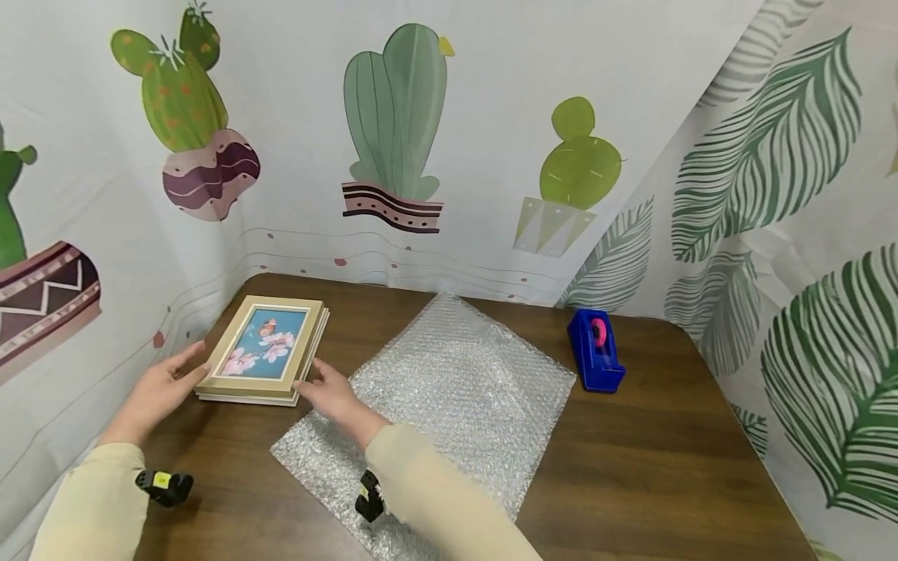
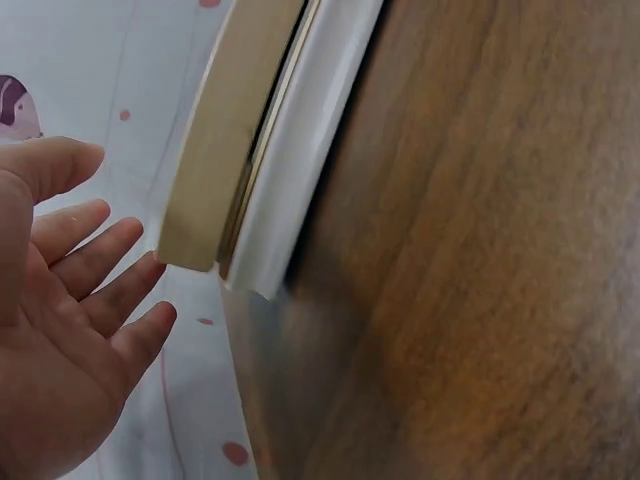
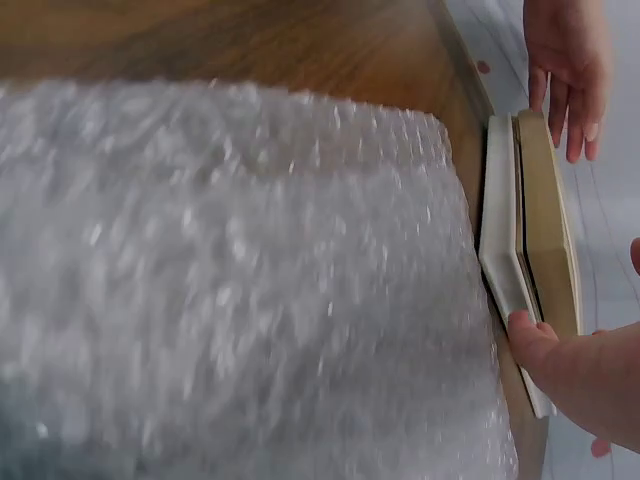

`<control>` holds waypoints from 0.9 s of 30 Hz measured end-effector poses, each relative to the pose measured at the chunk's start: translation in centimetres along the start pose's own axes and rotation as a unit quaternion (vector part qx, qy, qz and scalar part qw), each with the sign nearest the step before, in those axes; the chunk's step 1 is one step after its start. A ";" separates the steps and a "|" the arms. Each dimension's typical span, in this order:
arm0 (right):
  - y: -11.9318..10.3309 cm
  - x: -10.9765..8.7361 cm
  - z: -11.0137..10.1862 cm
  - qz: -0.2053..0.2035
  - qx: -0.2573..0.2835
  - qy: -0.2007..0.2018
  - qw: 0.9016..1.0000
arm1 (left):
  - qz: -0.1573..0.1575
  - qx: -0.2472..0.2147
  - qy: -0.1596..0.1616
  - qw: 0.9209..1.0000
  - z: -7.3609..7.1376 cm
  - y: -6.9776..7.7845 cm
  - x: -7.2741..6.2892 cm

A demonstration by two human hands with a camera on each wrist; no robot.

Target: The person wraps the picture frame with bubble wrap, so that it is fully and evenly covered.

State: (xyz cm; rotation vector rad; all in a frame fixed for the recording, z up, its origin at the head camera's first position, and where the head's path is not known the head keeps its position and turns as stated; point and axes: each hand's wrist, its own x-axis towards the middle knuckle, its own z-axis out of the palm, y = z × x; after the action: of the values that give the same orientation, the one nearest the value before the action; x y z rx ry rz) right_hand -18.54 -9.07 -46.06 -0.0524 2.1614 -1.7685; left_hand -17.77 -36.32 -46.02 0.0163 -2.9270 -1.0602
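Gold-toned picture frame (image 1: pixel 263 343) tops a white frame (image 2: pixel 300 170) left of the bubble wrap (image 1: pixel 463 389). Left hand (image 1: pixel 164 387) spreads wide, right hand (image 1: pixel 335 395) loosely touches the edge: apparently reaching. Lifting would call for closing both inward.

On the brown table (image 1: pixel 652 467), bubble wrap (image 1: pixel 463 374) is spread with one corner turned toward twelve o'clock. A blue tape dispenser (image 1: pixel 596 370) is set between two and three o'clock from the table's middle. At twelve, white cloth (image 1: pixel 491 70) is printed with cacti.
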 end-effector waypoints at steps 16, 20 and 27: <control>-0.5 0.7 2.4 0.029 -0.034 -0.003 0.999 | -0.048 0.000 -0.055 0.997 -0.1 -1.6 0.9; -0.6 0.9 2.6 0.028 -0.046 -0.002 0.999 | -0.037 0.022 -0.045 0.998 0.1 -1.9 1.1; -0.3 1.4 2.9 0.030 -0.039 -0.005 0.999 | -0.044 0.009 -0.063 0.997 0.7 -2.5 1.4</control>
State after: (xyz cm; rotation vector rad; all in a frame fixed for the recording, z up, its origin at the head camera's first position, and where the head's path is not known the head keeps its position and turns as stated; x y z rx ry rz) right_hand -19.11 -12.18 -46.60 -0.0153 2.2021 -1.6477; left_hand -19.20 -37.79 -48.14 0.0826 -3.0747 -1.0844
